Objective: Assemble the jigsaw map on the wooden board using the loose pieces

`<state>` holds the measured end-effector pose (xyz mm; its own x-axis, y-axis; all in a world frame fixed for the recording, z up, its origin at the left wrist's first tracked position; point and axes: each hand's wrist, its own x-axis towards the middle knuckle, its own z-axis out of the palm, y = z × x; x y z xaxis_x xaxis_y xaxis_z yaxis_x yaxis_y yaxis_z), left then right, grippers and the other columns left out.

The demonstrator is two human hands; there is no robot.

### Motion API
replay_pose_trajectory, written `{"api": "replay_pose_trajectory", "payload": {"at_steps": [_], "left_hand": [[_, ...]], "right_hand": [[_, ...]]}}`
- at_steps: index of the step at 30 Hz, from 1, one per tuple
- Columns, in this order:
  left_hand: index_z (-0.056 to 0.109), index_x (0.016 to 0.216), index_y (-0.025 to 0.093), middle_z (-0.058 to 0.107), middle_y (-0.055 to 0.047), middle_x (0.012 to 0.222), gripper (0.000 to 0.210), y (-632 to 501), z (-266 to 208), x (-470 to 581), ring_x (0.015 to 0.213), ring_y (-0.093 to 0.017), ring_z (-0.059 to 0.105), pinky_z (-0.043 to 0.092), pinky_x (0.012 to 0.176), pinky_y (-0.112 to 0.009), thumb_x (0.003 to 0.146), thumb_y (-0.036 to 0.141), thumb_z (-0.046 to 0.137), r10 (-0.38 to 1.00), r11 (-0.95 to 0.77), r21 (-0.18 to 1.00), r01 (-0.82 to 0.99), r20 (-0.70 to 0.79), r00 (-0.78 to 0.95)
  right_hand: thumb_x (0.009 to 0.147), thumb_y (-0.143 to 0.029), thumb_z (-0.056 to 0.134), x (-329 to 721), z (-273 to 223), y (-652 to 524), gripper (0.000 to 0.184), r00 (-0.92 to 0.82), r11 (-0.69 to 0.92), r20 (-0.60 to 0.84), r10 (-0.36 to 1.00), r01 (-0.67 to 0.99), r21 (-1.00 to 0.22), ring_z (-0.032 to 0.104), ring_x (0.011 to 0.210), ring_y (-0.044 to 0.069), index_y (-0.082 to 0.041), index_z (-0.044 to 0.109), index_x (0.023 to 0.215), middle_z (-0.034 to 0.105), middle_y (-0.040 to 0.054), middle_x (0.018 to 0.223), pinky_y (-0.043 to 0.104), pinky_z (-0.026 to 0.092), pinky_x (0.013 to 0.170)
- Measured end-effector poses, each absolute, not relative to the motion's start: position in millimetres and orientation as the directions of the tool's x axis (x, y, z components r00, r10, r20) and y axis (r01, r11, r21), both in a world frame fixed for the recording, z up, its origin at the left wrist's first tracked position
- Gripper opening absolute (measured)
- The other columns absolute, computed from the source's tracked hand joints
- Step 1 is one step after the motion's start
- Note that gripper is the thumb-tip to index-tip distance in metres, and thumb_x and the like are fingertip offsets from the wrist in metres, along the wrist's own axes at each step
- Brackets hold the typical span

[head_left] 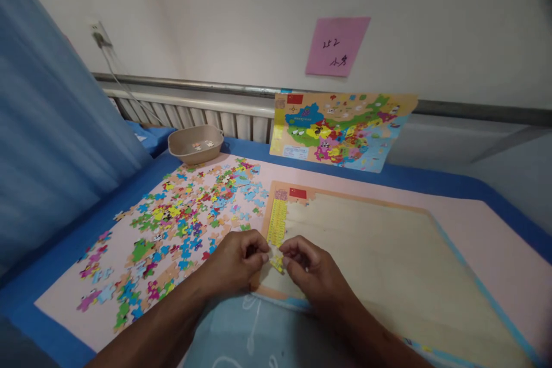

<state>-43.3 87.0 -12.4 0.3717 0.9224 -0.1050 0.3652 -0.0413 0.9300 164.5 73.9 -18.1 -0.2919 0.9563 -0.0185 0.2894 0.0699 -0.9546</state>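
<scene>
Over the lower left corner of the puzzle board, my left hand and my right hand face each other with fingers pinched. Between their fingertips are small yellow puzzle pieces; which edges each hand grips is partly hidden. Just above the fingers, a joined strip of yellow pieces runs along the board's left side. A red flag section is fitted at the top left, inside an orange and blue border.
Many loose puzzle pieces are spread over the pink sheet on the left. A beige basket with a few pieces stands behind them. A colourful reference map leans against the wall. A blue curtain hangs at left.
</scene>
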Motion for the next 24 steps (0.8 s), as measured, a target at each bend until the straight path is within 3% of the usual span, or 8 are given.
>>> {"api": "replay_pose_trajectory", "payload": {"at_steps": [7, 16, 24], "left_hand": [[0.071, 0.084, 0.016, 0.06, 0.001, 0.068, 0.019, 84, -9, -41, 0.063, -0.013, 0.051, 0.035, 0.058, -0.024, 0.079, 0.029, 0.058, 0.914, 0.037, 0.926, 0.376, -0.184, 0.362], [0.068, 0.079, 0.015, 0.058, 0.0, 0.067, 0.024, 90, -16, -42, 0.058, -0.011, 0.048, 0.035, 0.056, -0.024, 0.073, 0.038, 0.063, 0.92, 0.173, 0.961, 0.214, -0.236, 0.314], [0.064, 0.079, 0.016, 0.055, 0.003, 0.058, 0.029, 87, -16, -39, 0.045, -0.009, 0.043, 0.03, 0.045, -0.022, 0.07, 0.043, 0.064, 0.886, 0.266, 0.94, 0.214, -0.326, 0.329]], "right_hand": [[0.08, -0.036, 0.06, 163, -22, 75, 0.014, -0.227, -0.044, -0.102, 0.968, 0.249, -0.968, 0.043, 0.06, 0.013, -0.022, 0.06, 0.082, 0.054, -0.004, 0.065, 0.027, 0.036, 0.059], [0.079, -0.034, 0.062, 159, -26, 72, 0.012, -0.287, -0.072, -0.128, 0.949, 0.198, -0.978, 0.05, 0.062, 0.014, -0.023, 0.059, 0.083, 0.06, -0.003, 0.066, 0.027, 0.039, 0.061], [0.079, -0.034, 0.062, 160, -36, 71, 0.013, -0.285, -0.082, -0.136, 0.949, 0.194, -0.977, 0.046, 0.059, 0.013, -0.022, 0.058, 0.083, 0.058, -0.0035, 0.064, 0.026, 0.036, 0.058]]}}
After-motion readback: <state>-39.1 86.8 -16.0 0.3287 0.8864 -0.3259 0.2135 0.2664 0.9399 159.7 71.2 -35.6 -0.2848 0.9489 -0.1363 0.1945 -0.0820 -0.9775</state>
